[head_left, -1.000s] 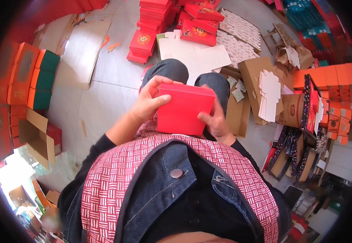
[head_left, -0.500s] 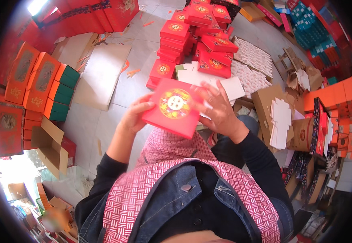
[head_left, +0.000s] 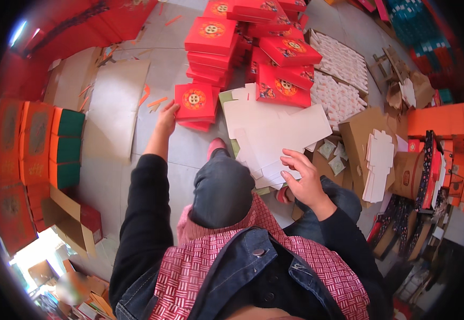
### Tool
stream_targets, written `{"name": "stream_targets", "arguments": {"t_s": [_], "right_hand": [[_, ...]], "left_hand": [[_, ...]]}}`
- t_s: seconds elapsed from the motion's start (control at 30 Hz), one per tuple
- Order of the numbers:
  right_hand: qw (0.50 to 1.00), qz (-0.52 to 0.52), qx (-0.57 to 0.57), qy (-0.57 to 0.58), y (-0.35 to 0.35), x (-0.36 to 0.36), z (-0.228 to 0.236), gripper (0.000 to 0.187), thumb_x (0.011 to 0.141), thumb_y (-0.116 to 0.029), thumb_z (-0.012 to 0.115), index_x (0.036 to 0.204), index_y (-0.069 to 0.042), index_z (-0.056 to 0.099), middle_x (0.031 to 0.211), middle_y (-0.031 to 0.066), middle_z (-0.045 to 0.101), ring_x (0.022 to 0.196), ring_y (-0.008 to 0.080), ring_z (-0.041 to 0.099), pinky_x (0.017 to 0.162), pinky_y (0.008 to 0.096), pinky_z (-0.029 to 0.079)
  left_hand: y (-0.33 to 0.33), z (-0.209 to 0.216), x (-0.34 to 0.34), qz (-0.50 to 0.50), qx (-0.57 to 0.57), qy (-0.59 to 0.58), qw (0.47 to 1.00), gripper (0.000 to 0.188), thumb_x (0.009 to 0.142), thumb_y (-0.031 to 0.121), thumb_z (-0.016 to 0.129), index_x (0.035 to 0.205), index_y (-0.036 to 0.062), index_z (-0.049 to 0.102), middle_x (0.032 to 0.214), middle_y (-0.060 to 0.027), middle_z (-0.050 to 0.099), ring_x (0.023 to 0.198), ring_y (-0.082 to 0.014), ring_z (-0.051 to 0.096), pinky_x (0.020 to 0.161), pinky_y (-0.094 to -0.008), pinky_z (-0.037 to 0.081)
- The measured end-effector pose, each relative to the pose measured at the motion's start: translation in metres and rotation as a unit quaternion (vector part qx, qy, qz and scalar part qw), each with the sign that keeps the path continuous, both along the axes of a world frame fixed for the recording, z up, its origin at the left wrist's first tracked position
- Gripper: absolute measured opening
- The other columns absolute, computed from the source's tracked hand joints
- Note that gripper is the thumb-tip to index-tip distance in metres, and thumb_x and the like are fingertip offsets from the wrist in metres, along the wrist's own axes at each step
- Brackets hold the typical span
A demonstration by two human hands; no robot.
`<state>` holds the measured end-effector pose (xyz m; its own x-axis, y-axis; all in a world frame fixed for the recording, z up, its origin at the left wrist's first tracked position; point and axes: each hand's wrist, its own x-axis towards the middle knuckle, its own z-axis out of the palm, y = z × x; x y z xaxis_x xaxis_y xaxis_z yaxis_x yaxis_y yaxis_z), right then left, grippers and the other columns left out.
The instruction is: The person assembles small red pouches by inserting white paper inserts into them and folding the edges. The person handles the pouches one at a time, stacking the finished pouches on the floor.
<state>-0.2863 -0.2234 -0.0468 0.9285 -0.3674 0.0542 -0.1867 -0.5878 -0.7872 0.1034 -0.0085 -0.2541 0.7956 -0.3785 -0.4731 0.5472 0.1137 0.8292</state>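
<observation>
My left hand [head_left: 167, 116] grips the left edge of a flat red gift box [head_left: 193, 101] with a round gold and orange emblem. That box rests on a low stack of red boxes on the floor, beside a taller pile of similar boxes [head_left: 211, 36]. My right hand [head_left: 302, 180] hovers with fingers apart and nothing in it, above the right part of some flat white card blanks [head_left: 266, 130]. Another red gift box [head_left: 284, 87] lies on the far end of the blanks.
Trays of small white wrapped pieces [head_left: 338, 64] stand at the right, near an open carton [head_left: 368, 125] with white card against it. Orange and green boxes [head_left: 66, 141] are stacked at the left by an open brown carton [head_left: 64, 210]. A pale board [head_left: 112, 101] lies on the floor.
The red gift box has gone from in front of my lap, between both hands, forward onto the low stack, carried by my left hand. My right hand has come off it and moved lower right.
</observation>
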Motion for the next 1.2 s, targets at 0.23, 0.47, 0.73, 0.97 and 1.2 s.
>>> {"name": "stream_targets", "arguments": {"t_s": [0.23,0.47,0.73,0.97,1.2], "right_hand": [[0.775,0.282,0.552,-0.126,0.029,0.045,0.12,0.026,0.087,0.003,0.057,0.113,-0.001,0.061,0.101,0.0157,0.063,0.082,0.025,0.064,0.08,0.0411,0.051],[0.959,0.149,0.235,-0.046,0.006,0.055,0.072,0.017,0.081,-0.016,0.07,0.088,-0.003,0.062,0.095,0.0118,0.063,0.087,0.0263,0.062,0.075,0.0378,0.05],[0.943,0.014,-0.218,0.252,0.067,0.016,-0.144,0.104,0.069,-0.045,0.077,0.138,0.013,0.026,0.149,0.0301,0.015,0.14,0.0464,0.01,0.111,0.0601,0.015],[0.902,0.12,-0.396,0.121,0.081,-0.055,-0.207,0.043,0.083,-0.019,0.053,0.112,0.012,0.055,0.132,0.0308,0.042,0.126,0.0471,0.038,0.104,0.052,0.033],[0.987,-0.085,-0.132,0.025,0.031,-0.05,-0.081,0.016,0.085,-0.016,0.056,0.086,-0.003,0.066,0.082,0.0189,0.064,0.078,0.0379,0.062,0.071,0.0456,0.05]], "left_hand": [[-0.033,0.023,0.004,-0.087,0.267,-0.359,0.89,0.054,0.091,0.032,0.061,0.129,-0.0039,0.05,0.13,-0.0189,0.054,0.124,-0.0257,0.049,0.102,-0.0327,0.037],[0.008,0.264,-0.193,-0.372,0.233,-0.504,0.744,0.028,0.082,0.015,0.066,0.106,0.0007,0.064,0.106,-0.0138,0.065,0.104,-0.0275,0.06,0.094,-0.0357,0.045],[0.029,0.249,-0.212,-0.223,0.318,-0.624,0.678,0.007,0.079,0.007,0.064,0.084,0.0029,0.064,0.083,-0.0105,0.065,0.078,-0.0294,0.062,0.072,-0.0376,0.048],[0.057,0.237,-0.21,-0.188,0.341,-0.603,0.696,0.007,0.081,0.008,0.061,0.079,0.0018,0.065,0.081,-0.0137,0.065,0.079,-0.0324,0.061,0.071,-0.0392,0.049],[0.067,0.223,-0.217,-0.122,0.31,-0.699,0.633,0.017,0.083,0.007,0.057,0.098,0.0026,0.063,0.102,-0.0138,0.063,0.09,-0.0329,0.06,0.079,-0.0389,0.049]]}}
